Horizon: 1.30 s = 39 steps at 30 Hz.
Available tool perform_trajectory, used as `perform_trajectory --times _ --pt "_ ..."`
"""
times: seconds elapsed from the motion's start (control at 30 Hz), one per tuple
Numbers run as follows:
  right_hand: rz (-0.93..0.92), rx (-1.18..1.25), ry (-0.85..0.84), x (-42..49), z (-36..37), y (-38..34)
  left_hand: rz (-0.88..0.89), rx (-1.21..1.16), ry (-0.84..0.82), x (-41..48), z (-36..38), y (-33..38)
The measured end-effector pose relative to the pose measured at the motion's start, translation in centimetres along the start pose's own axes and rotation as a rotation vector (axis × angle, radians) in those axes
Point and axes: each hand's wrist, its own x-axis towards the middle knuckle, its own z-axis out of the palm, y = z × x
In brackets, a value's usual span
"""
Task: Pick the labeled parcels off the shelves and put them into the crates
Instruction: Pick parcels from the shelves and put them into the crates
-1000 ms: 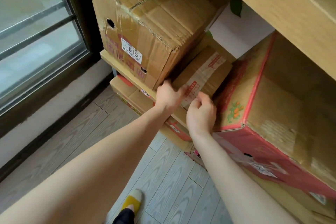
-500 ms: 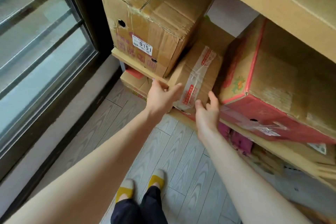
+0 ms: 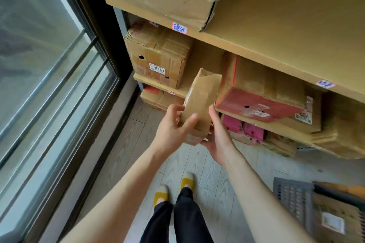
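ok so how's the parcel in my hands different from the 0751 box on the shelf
The held parcel is slim; the 0751 box is broad and bulky. The held parcel is up on end in the air, gripped by the left hand and right hand; the 0751 box sits on the shelf. The 0751 box shows a white number label; the held parcel's upper side looks plain. Both are brown cardboard.

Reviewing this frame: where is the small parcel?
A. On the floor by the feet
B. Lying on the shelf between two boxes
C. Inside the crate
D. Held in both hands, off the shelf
D: the left hand and right hand grip the parcel in the air in front of the shelves.
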Motion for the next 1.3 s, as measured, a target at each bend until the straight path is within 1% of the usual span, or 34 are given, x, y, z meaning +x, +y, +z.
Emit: perform_trajectory --times 0.1,0.13,0.2,0.23,0.3,0.33,0.43,0.53,0.63,0.73,0.83,0.97,1.1,1.3 --pt "0.037 0.299 -0.019 -1.2 -1.1 0.7 0.046 -0.007 0.036 -1.3 -1.1 0.8" --pt "0.053 0.357 -0.032 -1.5 -1.4 1.0 0.058 -0.003 0.046 -1.7 -1.3 0.9" --pt "0.087 0.434 -0.057 -2.2 -1.4 1.6 0.062 0.089 0.071 -2.2 -1.5 0.8" --pt "0.095 0.462 -0.056 -2.7 -1.3 1.8 0.036 0.104 0.079 -2.4 -1.7 0.8" --pt "0.092 0.484 -0.024 -3.2 -0.9 1.8 -0.081 0.014 0.047 -2.7 -2.0 0.7" --pt "0.073 0.477 -0.018 -3.6 -0.9 1.7 -0.111 -0.017 0.018 -2.9 -2.0 0.9" --pt "0.001 0.438 0.004 -4.4 -1.2 1.0 -0.095 0.008 -0.009 -3.5 -2.0 1.3" --pt "-0.069 0.336 0.074 -5.4 -2.0 0.4 -0.083 0.040 -0.029 -4.0 -1.3 1.7" --pt "-0.116 0.261 0.124 -7.0 -3.2 0.5 -0.052 0.114 -0.055 -4.8 0.5 2.1" --pt "-0.150 0.180 0.157 -9.1 -5.8 0.8 -0.024 0.172 -0.142 -5.7 3.5 2.8" --pt "-0.133 0.234 0.237 -11.7 -10.0 1.4 0.012 0.213 -0.227 -6.3 7.7 3.4" --pt "-0.140 0.389 0.395 -16.4 -18.3 3.9 0.077 0.284 -0.393 -8.5 16.8 3.7" --pt "-0.174 0.583 0.578 -22.8 -27.5 8.7 0.122 0.385 -0.605 -13.1 28.0 2.6" --pt "-0.192 0.806 0.800 -32.8 -39.5 17.2 0.073 0.477 -0.845 -22.9 43.2 -0.9"
